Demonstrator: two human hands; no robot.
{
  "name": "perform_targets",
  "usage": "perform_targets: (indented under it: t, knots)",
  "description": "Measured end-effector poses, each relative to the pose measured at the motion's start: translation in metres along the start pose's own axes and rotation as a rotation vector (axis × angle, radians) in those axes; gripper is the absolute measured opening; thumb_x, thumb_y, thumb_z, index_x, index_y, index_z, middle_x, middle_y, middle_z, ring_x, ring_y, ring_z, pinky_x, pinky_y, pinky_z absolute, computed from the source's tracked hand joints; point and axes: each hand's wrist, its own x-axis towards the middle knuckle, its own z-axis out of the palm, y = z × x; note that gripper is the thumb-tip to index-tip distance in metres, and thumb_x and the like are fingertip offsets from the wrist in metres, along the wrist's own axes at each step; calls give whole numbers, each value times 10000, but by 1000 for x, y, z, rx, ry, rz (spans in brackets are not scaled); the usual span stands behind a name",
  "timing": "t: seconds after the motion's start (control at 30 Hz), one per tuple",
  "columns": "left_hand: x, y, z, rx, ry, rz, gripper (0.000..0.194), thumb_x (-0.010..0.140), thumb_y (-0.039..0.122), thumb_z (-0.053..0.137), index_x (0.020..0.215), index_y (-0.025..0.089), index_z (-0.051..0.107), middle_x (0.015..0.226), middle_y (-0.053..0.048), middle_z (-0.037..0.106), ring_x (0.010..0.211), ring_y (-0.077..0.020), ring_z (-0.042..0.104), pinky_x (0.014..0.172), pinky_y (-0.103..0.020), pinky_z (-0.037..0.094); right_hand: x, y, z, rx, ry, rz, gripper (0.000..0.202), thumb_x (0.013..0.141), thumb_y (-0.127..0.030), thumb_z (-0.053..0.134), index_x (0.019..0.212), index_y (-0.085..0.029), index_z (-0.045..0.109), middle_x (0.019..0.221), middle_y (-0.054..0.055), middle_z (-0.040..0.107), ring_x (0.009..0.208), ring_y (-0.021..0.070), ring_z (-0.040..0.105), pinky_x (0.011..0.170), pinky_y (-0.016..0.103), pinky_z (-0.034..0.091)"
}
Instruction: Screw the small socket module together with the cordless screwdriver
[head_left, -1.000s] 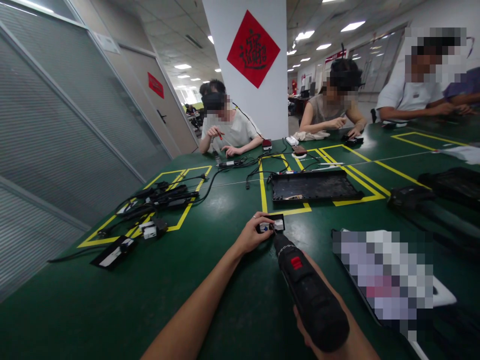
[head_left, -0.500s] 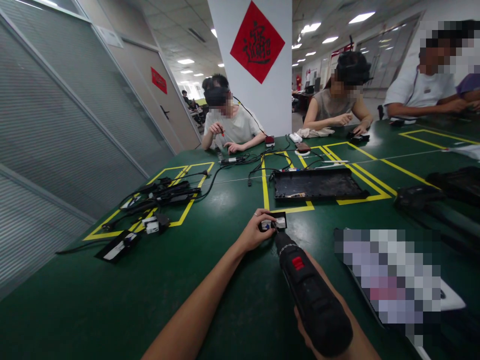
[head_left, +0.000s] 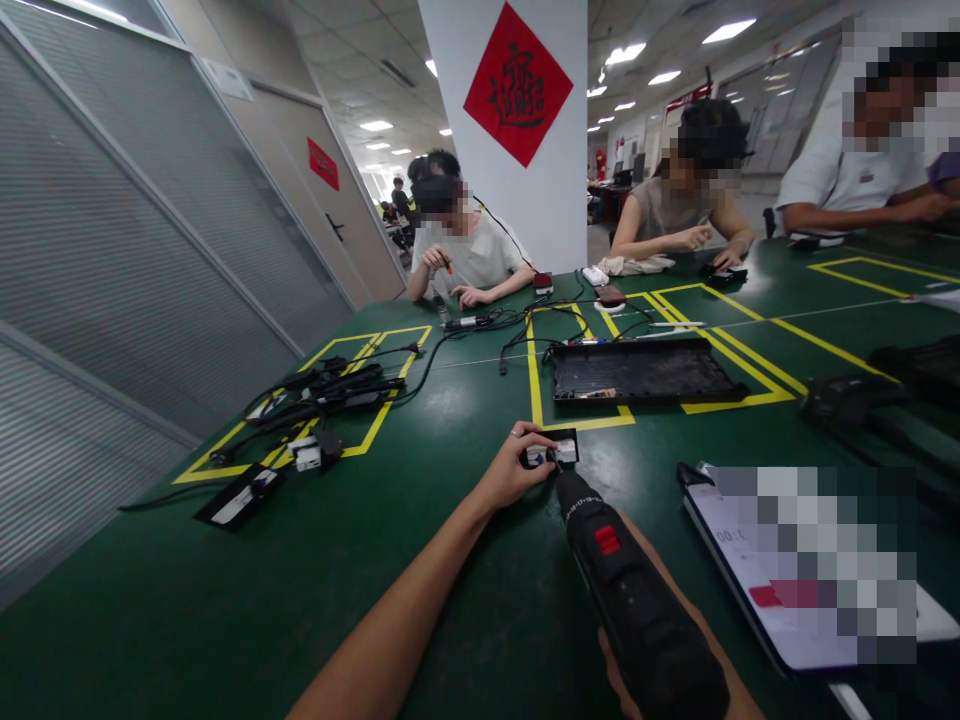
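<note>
My right hand (head_left: 621,655) is wrapped around a black cordless drill (head_left: 626,580) with a red switch on top, mostly hidden beneath its body. The drill's bit points forward to a small black case (head_left: 568,448) with white parts inside, lying on the green table. At the case's left side, my left hand (head_left: 517,465) grips it with curled fingers, a ring on one of them. The fingertips are close beside the drill bit. Whether the bit touches a screw is too small to tell.
Beyond the case lies a long black tray (head_left: 645,372). Bundled black cables (head_left: 337,385) are at the left, near a flat black piece with a white label (head_left: 238,497). A tablet (head_left: 795,580) lies at the right. Several people sit across the table (head_left: 187,620).
The view has shifted slightly, so most things appear a little farther right. Both hands keep their hold, and the drill bit stays at the case.
</note>
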Motion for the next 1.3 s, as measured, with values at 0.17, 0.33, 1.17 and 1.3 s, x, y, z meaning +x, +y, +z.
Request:
perform_targets:
  t: [0.17,0.33,1.17,1.3]
  knots:
    - [0,-1,0,-8,3,11,257,758,190,649,1013,210,668,1144,-74,478,1116,-209,500,1000,-364,401,-7,4,-4,90,2,140,574,868,-650,275,1062,-256,644,724,35,660,852,236,686,665,306,563]
    - [-1,-2,1,-10,6,12,264,758,197,652,1021,212,666,1138,-71,474,1090,-201,508,992,-354,402,-18,8,-7,85,-28,241,543,876,-622,302,1229,-294,551,635,16,640,623,206,673,534,297,540]
    - [0,-3,1,-14,-3,-16,257,746,174,655,1001,204,669,1144,-69,474,1090,-200,509,971,-350,418,5,16,-10,43,-54,136,554,840,-659,340,1105,-270,633,812,57,686,868,257,676,643,318,557]
    - [0,-2,1,-12,10,-3,246,747,179,657,991,206,674,1117,-66,487,1069,-196,516,962,-344,422,5,19,-9,61,-9,45,422,849,-546,438,1127,-279,610,1007,45,679,1154,261,567,887,388,529]
